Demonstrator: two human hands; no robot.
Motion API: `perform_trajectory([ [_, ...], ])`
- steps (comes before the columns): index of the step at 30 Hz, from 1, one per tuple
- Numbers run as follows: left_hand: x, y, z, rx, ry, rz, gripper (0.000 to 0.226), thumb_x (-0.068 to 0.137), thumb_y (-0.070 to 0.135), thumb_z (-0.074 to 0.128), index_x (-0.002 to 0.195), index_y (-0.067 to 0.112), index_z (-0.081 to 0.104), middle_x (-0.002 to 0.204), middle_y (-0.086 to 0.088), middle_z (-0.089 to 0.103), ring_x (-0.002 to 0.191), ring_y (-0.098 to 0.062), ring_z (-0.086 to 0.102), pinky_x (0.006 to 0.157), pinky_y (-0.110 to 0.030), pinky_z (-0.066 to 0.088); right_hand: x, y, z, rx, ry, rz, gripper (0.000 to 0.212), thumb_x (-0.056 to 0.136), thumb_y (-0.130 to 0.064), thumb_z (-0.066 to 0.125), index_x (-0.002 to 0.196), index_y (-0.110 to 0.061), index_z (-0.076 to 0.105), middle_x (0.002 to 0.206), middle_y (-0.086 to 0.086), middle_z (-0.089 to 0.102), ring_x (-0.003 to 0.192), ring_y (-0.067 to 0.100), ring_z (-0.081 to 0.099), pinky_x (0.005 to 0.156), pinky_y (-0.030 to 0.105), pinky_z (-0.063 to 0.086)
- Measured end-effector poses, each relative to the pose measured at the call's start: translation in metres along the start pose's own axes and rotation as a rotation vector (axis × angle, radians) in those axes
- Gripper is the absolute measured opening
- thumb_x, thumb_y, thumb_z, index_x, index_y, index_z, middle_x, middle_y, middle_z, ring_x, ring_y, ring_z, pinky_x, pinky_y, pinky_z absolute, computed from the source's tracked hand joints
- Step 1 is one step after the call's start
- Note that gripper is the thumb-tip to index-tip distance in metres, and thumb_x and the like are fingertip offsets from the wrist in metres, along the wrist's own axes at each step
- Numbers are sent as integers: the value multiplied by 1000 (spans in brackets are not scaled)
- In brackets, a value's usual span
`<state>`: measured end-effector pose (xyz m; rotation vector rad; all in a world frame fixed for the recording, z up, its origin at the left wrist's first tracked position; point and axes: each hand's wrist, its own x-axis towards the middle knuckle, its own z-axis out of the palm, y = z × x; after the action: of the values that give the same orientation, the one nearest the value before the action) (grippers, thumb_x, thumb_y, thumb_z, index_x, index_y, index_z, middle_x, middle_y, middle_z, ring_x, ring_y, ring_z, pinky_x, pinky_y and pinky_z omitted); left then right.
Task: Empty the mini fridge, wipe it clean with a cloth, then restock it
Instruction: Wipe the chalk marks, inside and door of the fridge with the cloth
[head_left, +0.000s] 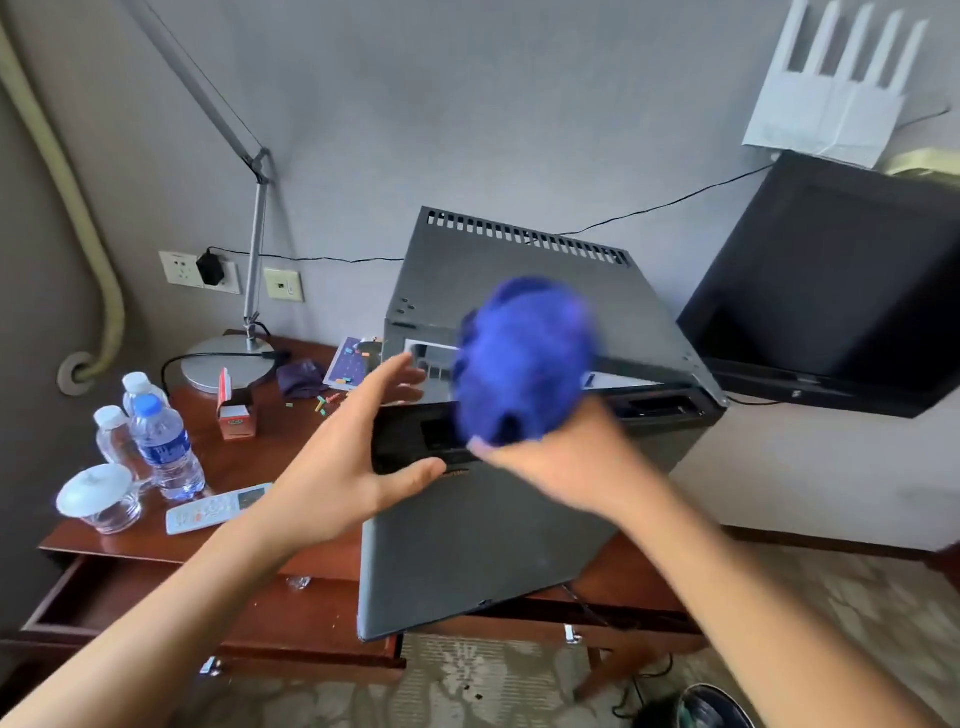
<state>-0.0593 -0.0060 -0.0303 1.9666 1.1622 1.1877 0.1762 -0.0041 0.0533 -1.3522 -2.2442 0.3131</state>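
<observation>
As the bottles (158, 452) stand on the bench (291, 452), the right hand (550, 462) holds the cloth (524, 364) at the fridge (519, 291), the left hand (353, 457) spread wide; wiping and restocking seem left.

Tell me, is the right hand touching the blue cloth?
Touching. The head view shows the right hand gripping the bunched blue cloth from underneath, fingers curled into it.

Hotel room, wooden desk (218, 457), mini fridge (519, 291), television (831, 291), bottled water (163, 452)
</observation>
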Motion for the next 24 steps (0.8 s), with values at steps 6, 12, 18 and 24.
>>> perform_trajectory([
  [6,-5,0,4,-357,63,-77,128,66,23,99,153,52,9,158,16,35,144,-1,41,108,-15,40,0,3,32,-43,-38,-297,64,80,-24,80,139,-8,59,141,2,59,135,18,48,123,29,22],
  [12,-15,6,8,-138,-45,9,105,73,30,94,156,35,30,161,9,31,153,-6,23,119,-19,29,-33,48,-9,-121,-23,-196,64,79,-27,77,139,-10,62,146,-5,57,142,7,45,113,37,42],
  [18,-20,9,15,-363,-125,-46,111,74,-3,87,159,22,21,156,21,44,145,-4,42,109,-17,41,-17,8,10,-156,-240,-291,79,79,-58,75,143,-15,58,160,-16,29,150,9,20,122,34,18],
  [24,-15,10,10,-384,-140,-93,109,77,3,84,160,30,19,155,25,43,145,-1,40,111,-19,41,-7,35,-13,-276,-297,-288,70,77,-70,67,120,-15,76,161,-16,33,148,8,25,121,25,17],
])
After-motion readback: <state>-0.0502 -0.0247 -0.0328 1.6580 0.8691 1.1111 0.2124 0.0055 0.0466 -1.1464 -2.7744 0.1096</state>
